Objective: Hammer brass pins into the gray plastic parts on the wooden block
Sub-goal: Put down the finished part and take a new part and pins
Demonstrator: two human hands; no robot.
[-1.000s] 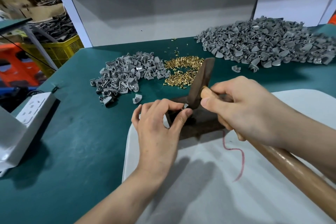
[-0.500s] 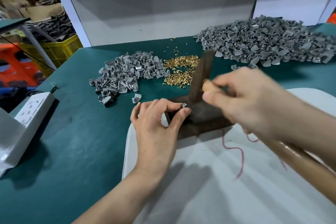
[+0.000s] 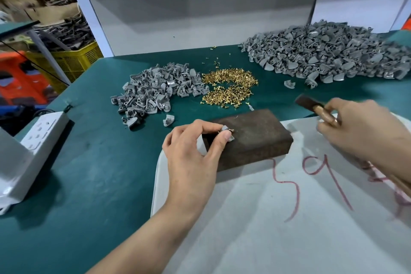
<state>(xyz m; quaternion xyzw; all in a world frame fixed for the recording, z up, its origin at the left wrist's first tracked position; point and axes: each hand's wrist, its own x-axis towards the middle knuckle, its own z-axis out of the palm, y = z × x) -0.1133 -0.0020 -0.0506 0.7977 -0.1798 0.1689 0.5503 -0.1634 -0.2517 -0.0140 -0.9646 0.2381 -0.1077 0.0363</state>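
Brass pins, a loose glittering heap of small golden brass pins (image 3: pixel 229 88), lie on the green table (image 3: pixel 89 162) just beyond the dark brown rectangular wooden block (image 3: pixel 255 142). Look at the block's left end, where one small gray plastic part (image 3: pixel 229 134) sits on the wood. The left hand (image 3: pixel 193 155) has it. Thumb and first of the fingers (image 3: pixel 209 125) pinch the part from either side, and the other fingers curl loosely behind. A brass speck shows at the part's top edge, too small to tell how deep it sits.

Over on the right, well clear of the block, the right hand (image 3: pixel 362 133) is blurred. Its fingers wrap round the pale wooden handle of a hammer (image 3: pixel 308 103), right up by the dark head. That head hangs above the table, apart from the block.

A smaller pile of gray plastic parts (image 3: pixel 155 89) lies against the left side of the pins, and a much larger gray pile (image 3: pixel 329 55) spreads across the back right. The block rests partly on a white sheet with red scrawled marks (image 3: pixel 289 218). A white power strip (image 3: pixel 44 127) lies near the table's left edge, with a yellow plastic crate (image 3: pixel 73 60) beyond it.
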